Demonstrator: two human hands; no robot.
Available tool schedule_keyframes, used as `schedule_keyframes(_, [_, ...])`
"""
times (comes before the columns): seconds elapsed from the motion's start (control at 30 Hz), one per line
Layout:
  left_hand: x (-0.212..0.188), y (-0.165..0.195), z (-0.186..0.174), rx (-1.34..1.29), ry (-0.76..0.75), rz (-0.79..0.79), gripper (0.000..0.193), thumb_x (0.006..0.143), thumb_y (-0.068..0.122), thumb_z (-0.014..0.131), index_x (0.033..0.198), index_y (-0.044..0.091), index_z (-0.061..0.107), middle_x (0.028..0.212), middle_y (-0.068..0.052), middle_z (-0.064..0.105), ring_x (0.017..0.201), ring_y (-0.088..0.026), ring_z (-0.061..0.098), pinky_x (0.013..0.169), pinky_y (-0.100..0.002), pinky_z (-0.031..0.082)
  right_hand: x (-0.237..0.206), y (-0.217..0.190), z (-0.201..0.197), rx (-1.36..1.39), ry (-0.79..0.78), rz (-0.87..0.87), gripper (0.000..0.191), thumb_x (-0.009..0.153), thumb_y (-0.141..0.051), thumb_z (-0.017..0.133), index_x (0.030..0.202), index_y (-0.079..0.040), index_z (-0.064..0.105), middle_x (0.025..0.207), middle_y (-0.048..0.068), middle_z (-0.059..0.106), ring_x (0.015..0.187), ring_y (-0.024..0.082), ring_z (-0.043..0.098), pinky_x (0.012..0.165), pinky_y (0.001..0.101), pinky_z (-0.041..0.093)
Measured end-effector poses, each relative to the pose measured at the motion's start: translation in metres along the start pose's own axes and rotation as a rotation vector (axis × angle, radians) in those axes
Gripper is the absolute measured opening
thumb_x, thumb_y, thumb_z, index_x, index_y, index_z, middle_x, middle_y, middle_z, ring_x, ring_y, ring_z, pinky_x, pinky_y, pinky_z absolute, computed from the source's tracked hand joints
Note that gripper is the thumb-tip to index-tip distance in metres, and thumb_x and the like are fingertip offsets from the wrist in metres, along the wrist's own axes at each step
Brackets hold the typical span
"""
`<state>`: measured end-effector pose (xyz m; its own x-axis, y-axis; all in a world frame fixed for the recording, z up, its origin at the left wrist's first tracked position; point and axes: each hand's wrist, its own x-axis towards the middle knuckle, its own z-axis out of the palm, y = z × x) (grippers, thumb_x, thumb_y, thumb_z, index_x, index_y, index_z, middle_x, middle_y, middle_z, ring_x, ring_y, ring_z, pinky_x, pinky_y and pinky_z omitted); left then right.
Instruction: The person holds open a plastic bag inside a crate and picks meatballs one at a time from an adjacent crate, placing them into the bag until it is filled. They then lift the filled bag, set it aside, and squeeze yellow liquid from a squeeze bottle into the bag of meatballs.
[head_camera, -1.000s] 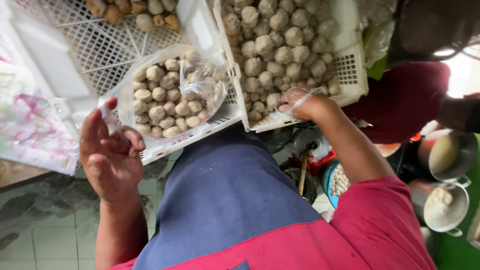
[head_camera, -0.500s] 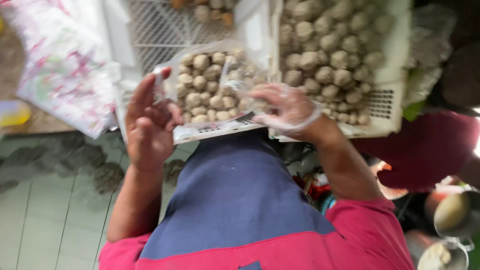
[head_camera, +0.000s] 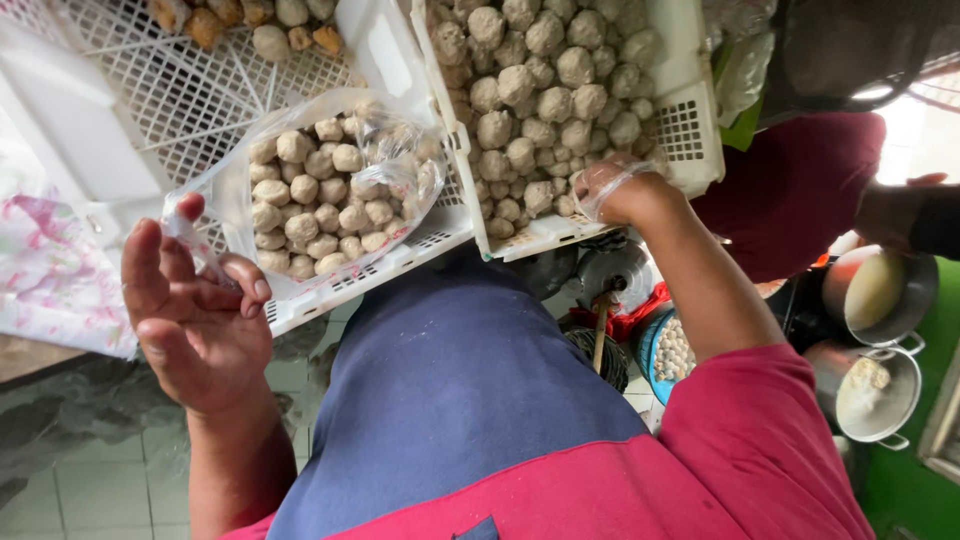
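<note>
— What has the left hand (head_camera: 195, 320) got?

— Its fingers (head_camera: 245, 285) are curled, palm up, pinching the edge of a clear plastic bag (head_camera: 330, 195) between thumb and fingertips. The bag lies in the left white basket (head_camera: 120, 130), packed with pale meatballs (head_camera: 310, 215).

— And the right hand (head_camera: 615, 190)?

— It sits at the near rim of the right white basket (head_camera: 690, 130), among the loose heap of meatballs (head_camera: 545, 90). It wears a thin clear glove. The fingers are buried in the heap, so I cannot tell whether they are clenched on anything or loose.

— What else is hard to read?

— The top of both baskets runs off the frame. A few browner balls (head_camera: 200, 20) at the far end of the left basket are cut off. The person's blue apron (head_camera: 450, 390) and red shirt (head_camera: 760, 470) hide what carries the baskets, so I cannot say whether it is a table.

— Off to the side?

— Two metal pots (head_camera: 870, 340) with pale contents stand at the right, near another person's dark red sleeve (head_camera: 790, 190). A blue bowl (head_camera: 665, 350) of small balls shows below, partly behind the right forearm. A floral cloth (head_camera: 50, 270) lies at the left edge, cropped.
</note>
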<state>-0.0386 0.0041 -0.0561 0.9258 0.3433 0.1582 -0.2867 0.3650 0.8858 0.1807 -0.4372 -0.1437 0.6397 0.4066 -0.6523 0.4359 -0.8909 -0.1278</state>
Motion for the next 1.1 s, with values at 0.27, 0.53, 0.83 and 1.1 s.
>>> schedule_keyframes(0.27, [0.01, -0.002, 0.015, -0.065, 0.041, -0.005, 0.08, 0.103, 0.059, 0.067, 0.161, 0.012, 0.038, 0.163, -0.021, 0.044, 0.088, -0.018, 0.065, 0.066, -0.022, 0.045, -0.012, -0.052, -0.058, 0.294, -0.008, -0.127, 0.032, 0.088, -0.029, 0.071, 0.116, -0.013, 0.068, 0.104, 0.016, 0.077, 0.095, 0.03, 0.072, 0.086, 0.042, 0.056])
schedule_keyframes(0.53, [0.018, 0.01, 0.009, -0.076, -0.03, -0.027, 0.081, 0.103, 0.055, 0.069, 0.162, 0.011, 0.037, 0.164, -0.021, 0.042, 0.093, -0.02, 0.066, 0.07, -0.024, 0.044, -0.001, -0.2, -0.091, 0.899, 0.289, -0.836, 0.043, 0.097, -0.009, 0.061, 0.139, -0.002, 0.055, 0.133, 0.014, 0.066, 0.104, 0.02, 0.07, 0.086, 0.0336, 0.061])
schedule_keyframes(0.83, [-0.007, 0.006, 0.003, 0.005, 0.099, -0.018, 0.077, 0.106, 0.065, 0.06, 0.162, 0.017, 0.039, 0.151, -0.02, 0.05, 0.083, -0.022, 0.065, 0.063, -0.023, 0.049, -0.031, 0.015, -0.066, 0.41, 0.333, 0.204, 0.024, 0.102, -0.024, 0.063, 0.119, -0.01, 0.073, 0.11, 0.016, 0.076, 0.093, 0.028, 0.072, 0.085, 0.0406, 0.056])
schedule_keyframes(1.1, [-0.006, 0.003, 0.014, 0.077, 0.136, 0.011, 0.073, 0.108, 0.067, 0.056, 0.159, 0.017, 0.04, 0.149, -0.02, 0.051, 0.081, -0.02, 0.064, 0.062, -0.023, 0.049, 0.011, -0.01, -0.002, 0.05, 0.147, -0.004, 0.029, 0.088, -0.027, 0.074, 0.111, -0.009, 0.076, 0.112, 0.021, 0.071, 0.103, 0.038, 0.068, 0.09, 0.0478, 0.054])
